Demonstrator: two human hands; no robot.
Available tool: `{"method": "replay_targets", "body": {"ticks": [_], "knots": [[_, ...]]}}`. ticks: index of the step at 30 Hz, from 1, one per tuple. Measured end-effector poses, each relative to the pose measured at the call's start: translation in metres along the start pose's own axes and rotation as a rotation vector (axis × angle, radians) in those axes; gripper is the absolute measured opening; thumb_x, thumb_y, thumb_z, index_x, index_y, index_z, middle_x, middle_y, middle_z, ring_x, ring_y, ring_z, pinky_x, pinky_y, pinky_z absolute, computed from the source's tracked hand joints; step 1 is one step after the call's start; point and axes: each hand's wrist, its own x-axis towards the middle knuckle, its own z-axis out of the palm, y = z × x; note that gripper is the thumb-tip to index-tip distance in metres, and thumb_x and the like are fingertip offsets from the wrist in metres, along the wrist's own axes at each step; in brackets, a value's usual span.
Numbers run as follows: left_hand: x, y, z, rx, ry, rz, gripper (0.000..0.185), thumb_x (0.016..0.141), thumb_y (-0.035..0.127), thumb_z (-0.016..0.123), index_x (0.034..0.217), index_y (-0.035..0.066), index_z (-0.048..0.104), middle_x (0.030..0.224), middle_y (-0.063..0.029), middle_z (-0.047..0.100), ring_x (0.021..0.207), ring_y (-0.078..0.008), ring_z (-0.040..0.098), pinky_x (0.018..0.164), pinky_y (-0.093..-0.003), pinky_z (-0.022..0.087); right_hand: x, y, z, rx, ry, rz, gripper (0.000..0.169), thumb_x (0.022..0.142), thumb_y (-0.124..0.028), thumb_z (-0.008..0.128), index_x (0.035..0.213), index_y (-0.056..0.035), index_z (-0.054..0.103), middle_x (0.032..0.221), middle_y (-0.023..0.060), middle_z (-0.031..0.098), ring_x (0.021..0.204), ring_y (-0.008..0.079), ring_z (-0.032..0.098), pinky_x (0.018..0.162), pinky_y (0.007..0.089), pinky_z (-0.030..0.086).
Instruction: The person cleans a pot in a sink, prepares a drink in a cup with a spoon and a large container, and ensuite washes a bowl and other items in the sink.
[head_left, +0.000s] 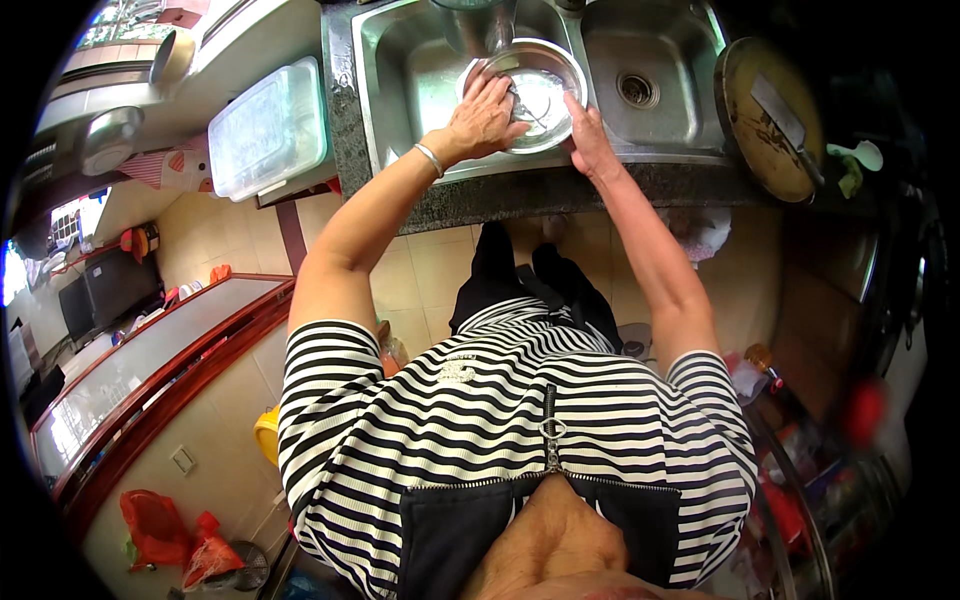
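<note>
A shiny round metal basin (544, 90) stands in the left bowl of a stainless steel double sink (409, 82), near the divider. My left hand (486, 116), with a bangle at its wrist, lies over the basin's left side, fingers reaching inside. Whether it holds anything there cannot be told. My right hand (590, 136) grips the basin's right rim, thumb on the edge. Something thin and dark shows inside the basin between the hands. Just behind the basin is a grey cylindrical vessel (476, 26), partly cut off by the picture's top edge.
At the right, a round wooden cutting board (739, 127) carries a cleaver (778, 112); a white spoon (868, 155) lies beyond it. The right sink bowl has a drain (637, 89). A lidded plastic container (266, 131) stands left of the dark stone counter edge (525, 187).
</note>
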Motion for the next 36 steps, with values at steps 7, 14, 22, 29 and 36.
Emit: {"method": "replay_targets", "body": {"ticks": [7,14,22,29,36], "knots": [[0.047,0.026,0.011,-0.104,-0.116,-0.002,0.055,0.091,0.032,0.043,0.138,0.004,0.034,0.143,-0.0318,0.019,0.131,-0.0543,0.016,0.106,-0.0621,0.019,0.003,0.009,0.031,0.089,-0.037,0.094,0.035,0.096,-0.029,0.048,0.119,-0.0025,0.052,0.106,0.0098,0.061,0.093,0.0178,0.061,0.078,0.0314,0.053],[-0.016,0.017,0.002,-0.512,0.119,0.268,0.05,0.097,0.036,0.037,0.131,0.0,0.042,0.135,-0.0225,0.043,0.123,-0.0346,0.044,0.105,-0.0407,0.033,0.023,-0.003,0.019,0.15,-0.004,0.066,0.042,0.097,-0.034,0.047,0.118,0.0018,0.052,0.112,0.0115,0.061,0.099,0.0199,0.061,0.082,0.0319,0.051],[-0.03,-0.088,-0.03,0.068,-0.075,0.304,0.062,0.098,0.049,0.024,0.116,0.003,0.06,0.129,-0.0181,0.052,0.125,-0.0291,0.042,0.11,-0.042,0.026,0.026,0.021,0.035,0.105,0.015,0.145,0.047,0.095,-0.033,0.051,0.117,0.0096,0.051,0.11,0.0163,0.059,0.097,0.0211,0.06,0.08,0.0336,0.051],[0.018,-0.069,0.037,-0.29,0.154,0.03,0.051,0.088,0.041,0.043,0.121,0.005,0.057,0.139,-0.0257,0.038,0.132,-0.0423,0.03,0.11,-0.0547,0.017,0.029,0.032,0.059,-0.011,0.086,0.11,0.046,0.098,-0.036,0.046,0.122,0.0034,0.051,0.116,0.0113,0.056,0.102,0.0174,0.055,0.082,0.0323,0.047],[0.013,-0.033,0.008,-0.519,0.503,0.048,0.038,0.08,0.019,0.058,0.116,0.007,0.053,0.123,-0.021,0.048,0.118,-0.0384,0.044,0.097,-0.0537,0.031,0.037,0.014,0.058,0.039,0.005,-0.001,0.043,0.096,-0.031,0.051,0.123,0.0011,0.05,0.121,0.0097,0.055,0.109,0.0184,0.054,0.089,0.0331,0.047]]}}
